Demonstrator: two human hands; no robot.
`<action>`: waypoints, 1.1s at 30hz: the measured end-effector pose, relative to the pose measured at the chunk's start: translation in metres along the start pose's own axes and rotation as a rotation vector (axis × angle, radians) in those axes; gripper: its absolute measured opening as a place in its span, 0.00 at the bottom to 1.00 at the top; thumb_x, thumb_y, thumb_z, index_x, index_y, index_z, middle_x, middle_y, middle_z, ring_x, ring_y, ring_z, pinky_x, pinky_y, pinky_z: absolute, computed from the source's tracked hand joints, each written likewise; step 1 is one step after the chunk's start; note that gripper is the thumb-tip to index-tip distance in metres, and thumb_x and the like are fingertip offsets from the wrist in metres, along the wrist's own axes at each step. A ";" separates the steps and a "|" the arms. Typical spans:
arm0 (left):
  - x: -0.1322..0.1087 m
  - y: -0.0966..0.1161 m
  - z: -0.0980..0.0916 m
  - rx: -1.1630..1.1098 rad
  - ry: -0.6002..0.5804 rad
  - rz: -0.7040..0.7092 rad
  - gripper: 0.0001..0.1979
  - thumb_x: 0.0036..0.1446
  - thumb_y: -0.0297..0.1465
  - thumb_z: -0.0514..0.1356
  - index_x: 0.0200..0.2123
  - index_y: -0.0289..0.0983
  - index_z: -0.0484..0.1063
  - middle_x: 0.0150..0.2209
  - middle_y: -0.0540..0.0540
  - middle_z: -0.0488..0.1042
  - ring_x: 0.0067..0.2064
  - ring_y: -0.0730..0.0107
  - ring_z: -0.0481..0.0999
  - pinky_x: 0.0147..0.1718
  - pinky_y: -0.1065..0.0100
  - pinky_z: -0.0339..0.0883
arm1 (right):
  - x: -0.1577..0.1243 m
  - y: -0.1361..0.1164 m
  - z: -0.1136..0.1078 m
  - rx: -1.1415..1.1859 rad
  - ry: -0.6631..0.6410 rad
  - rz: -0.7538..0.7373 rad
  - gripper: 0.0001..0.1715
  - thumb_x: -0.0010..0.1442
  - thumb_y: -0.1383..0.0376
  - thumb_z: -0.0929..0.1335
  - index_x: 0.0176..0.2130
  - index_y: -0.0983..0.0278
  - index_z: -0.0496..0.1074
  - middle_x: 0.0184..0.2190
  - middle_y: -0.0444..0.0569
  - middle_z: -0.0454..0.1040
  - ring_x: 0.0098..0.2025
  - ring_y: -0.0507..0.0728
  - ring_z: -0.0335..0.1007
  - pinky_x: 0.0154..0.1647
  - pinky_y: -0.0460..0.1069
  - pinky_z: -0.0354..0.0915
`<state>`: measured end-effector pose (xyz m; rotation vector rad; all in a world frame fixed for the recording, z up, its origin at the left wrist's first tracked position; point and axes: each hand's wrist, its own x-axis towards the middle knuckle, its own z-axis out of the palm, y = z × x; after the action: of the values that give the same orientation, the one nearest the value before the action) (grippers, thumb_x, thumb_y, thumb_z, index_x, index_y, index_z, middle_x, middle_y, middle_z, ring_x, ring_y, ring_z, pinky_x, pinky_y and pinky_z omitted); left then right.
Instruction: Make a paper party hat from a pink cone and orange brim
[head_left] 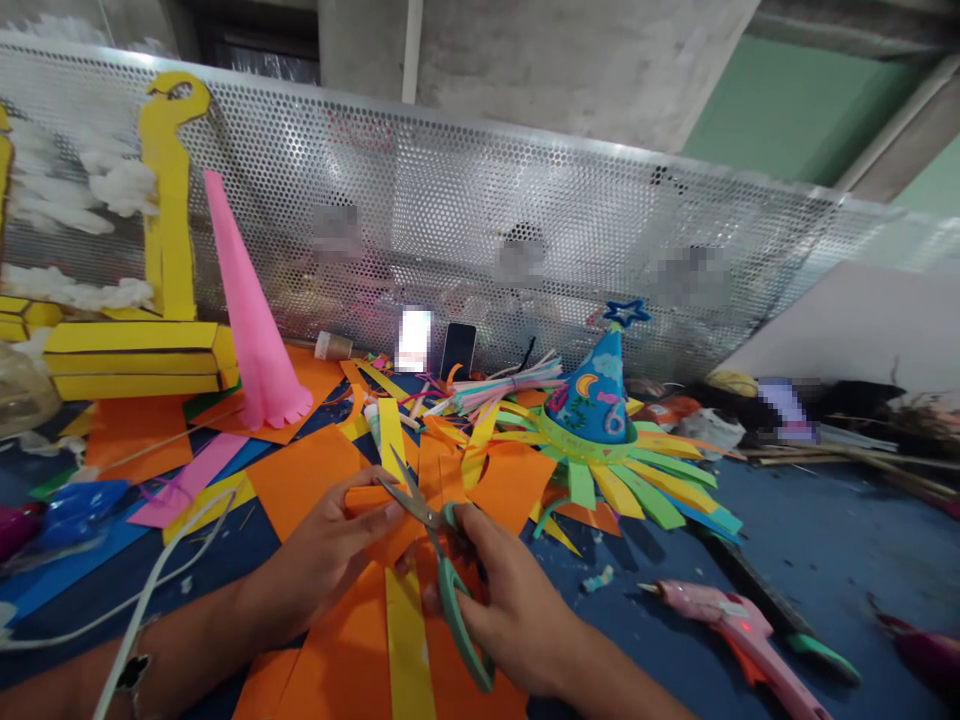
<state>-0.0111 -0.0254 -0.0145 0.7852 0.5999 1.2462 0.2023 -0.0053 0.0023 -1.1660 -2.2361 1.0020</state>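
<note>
My right hand (502, 590) is closed around green-handled scissors (420, 507), whose blades point up and left and stand apart. Pinched in my left hand (341, 555) is a small piece of orange paper (371, 498), close beside the blades. Whether the blades touch the paper I cannot tell. Beneath both hands lie orange sheets (341, 640) and a long yellow paper strip (409, 650). A blue cone hat (592, 395) with a star on top and a fringe of green, yellow and blue strips stands to the right of my hands.
A pink paper cone (255, 330) stands at left near a yellow cardboard structure (142, 360). A pink glue gun (720, 615) lies at right by a dark green-tipped tool (817, 650). A white cable (150, 590) crosses my left forearm. Two phones (458, 350) lean against the perforated metal panel (465, 180).
</note>
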 end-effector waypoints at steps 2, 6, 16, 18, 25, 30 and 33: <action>0.000 -0.001 -0.001 0.010 0.013 0.001 0.11 0.58 0.37 0.73 0.38 0.39 0.77 0.31 0.51 0.76 0.31 0.70 0.77 0.32 0.69 0.72 | 0.000 0.001 0.001 -0.018 0.007 -0.004 0.15 0.56 0.63 0.74 0.42 0.60 0.67 0.36 0.43 0.71 0.35 0.54 0.62 0.38 0.49 0.57; -0.001 -0.001 -0.002 0.051 0.028 -0.001 0.09 0.59 0.36 0.72 0.40 0.40 0.78 0.32 0.51 0.75 0.32 0.70 0.75 0.33 0.68 0.72 | 0.002 0.003 0.002 -0.046 0.007 0.003 0.13 0.59 0.61 0.73 0.35 0.59 0.64 0.31 0.40 0.68 0.31 0.53 0.60 0.33 0.48 0.53; -0.001 0.002 0.000 0.132 0.062 -0.016 0.15 0.54 0.40 0.75 0.33 0.36 0.77 0.28 0.50 0.75 0.29 0.68 0.76 0.30 0.66 0.72 | 0.001 -0.004 -0.002 -0.086 0.022 0.014 0.21 0.62 0.51 0.72 0.30 0.60 0.62 0.23 0.39 0.65 0.24 0.51 0.56 0.27 0.48 0.47; -0.001 0.001 0.000 0.133 0.067 -0.011 0.15 0.54 0.40 0.75 0.34 0.37 0.76 0.29 0.50 0.76 0.29 0.67 0.77 0.30 0.67 0.72 | 0.001 -0.003 -0.002 -0.073 0.046 0.005 0.22 0.63 0.49 0.70 0.29 0.60 0.61 0.22 0.38 0.63 0.24 0.50 0.55 0.27 0.48 0.46; -0.001 0.001 0.001 0.099 0.272 -0.082 0.25 0.45 0.41 0.79 0.41 0.40 0.73 0.29 0.50 0.78 0.28 0.62 0.80 0.24 0.65 0.72 | 0.004 0.005 -0.011 -0.073 0.197 0.070 0.25 0.65 0.51 0.70 0.26 0.60 0.59 0.20 0.38 0.60 0.23 0.50 0.52 0.26 0.48 0.44; -0.002 0.006 0.003 0.138 0.268 -0.131 0.25 0.44 0.45 0.79 0.37 0.37 0.74 0.31 0.47 0.79 0.33 0.57 0.81 0.28 0.62 0.75 | 0.012 0.016 -0.025 -0.361 0.221 0.145 0.12 0.66 0.62 0.69 0.31 0.61 0.66 0.25 0.42 0.71 0.26 0.52 0.62 0.28 0.49 0.45; -0.003 0.007 0.001 0.112 0.262 -0.135 0.27 0.47 0.44 0.78 0.45 0.38 0.74 0.33 0.46 0.79 0.36 0.56 0.81 0.30 0.61 0.76 | 0.015 0.024 -0.030 -0.512 0.180 0.155 0.04 0.68 0.64 0.68 0.39 0.62 0.71 0.33 0.49 0.79 0.34 0.57 0.73 0.31 0.49 0.48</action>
<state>-0.0153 -0.0280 -0.0089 0.6667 0.9273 1.2072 0.2256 0.0279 0.0043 -1.5895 -2.3476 0.3525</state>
